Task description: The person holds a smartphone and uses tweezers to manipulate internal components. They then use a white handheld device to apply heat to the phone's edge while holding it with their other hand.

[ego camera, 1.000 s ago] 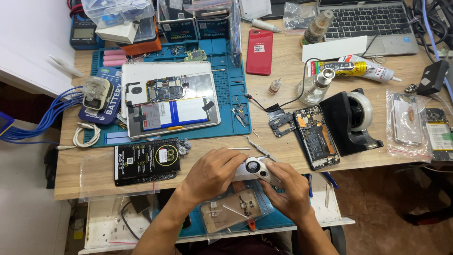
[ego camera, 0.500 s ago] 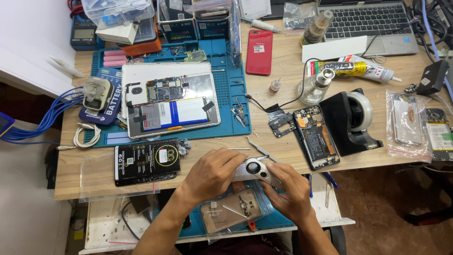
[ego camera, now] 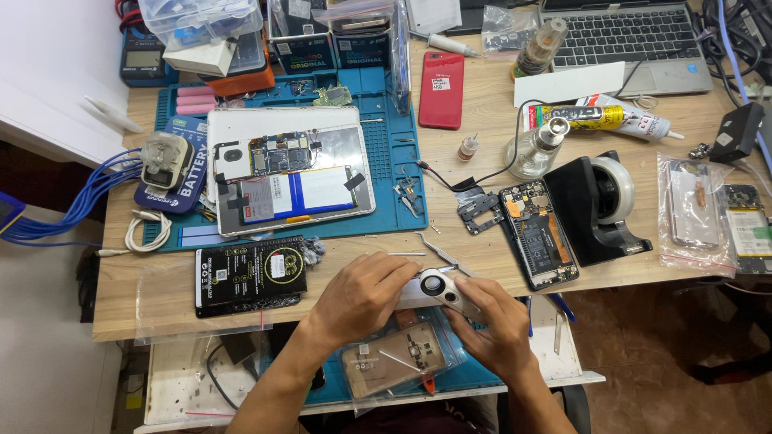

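Note:
Both my hands grip one small silver phone part with a round camera lens [ego camera: 434,287] at the desk's front edge. My left hand [ego camera: 362,296] covers its left end from above. My right hand [ego camera: 497,325] clasps its right end, fingers curled under. Just below them a gold phone back in a clear plastic bag [ego camera: 394,362] lies on a lower blue mat. Thin metal tweezers [ego camera: 438,251] rest on the wood just beyond my fingers.
An opened tablet [ego camera: 289,169] lies on a blue work mat [ego camera: 394,153]. Right of it: an opened phone [ego camera: 539,233], a black tape dispenser [ego camera: 599,209], a red phone [ego camera: 441,90], a glass bottle [ego camera: 537,149], a glue tube [ego camera: 599,118]. A black battery pack [ego camera: 251,275] sits at the left, a laptop [ego camera: 623,36] behind.

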